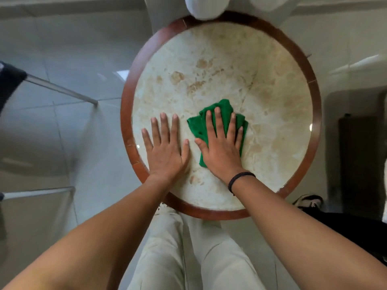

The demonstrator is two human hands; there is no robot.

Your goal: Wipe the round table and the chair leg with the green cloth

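Green cloth [217, 130] flat under right hand [222, 152] fingers [210, 127] on round table [272, 114]

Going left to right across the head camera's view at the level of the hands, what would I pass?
Table's wooden rim → left hand, flat on the marble top → green cloth → right hand, pressing on that cloth → bare marble top.

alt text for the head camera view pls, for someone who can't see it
Seen from above, a person's right hand presses a crumpled green cloth flat on a round cream marble table with a reddish-brown wooden rim, while the left hand lies flat on the bare top beside it. A thin metal chair leg crosses the pale tiled floor at left.
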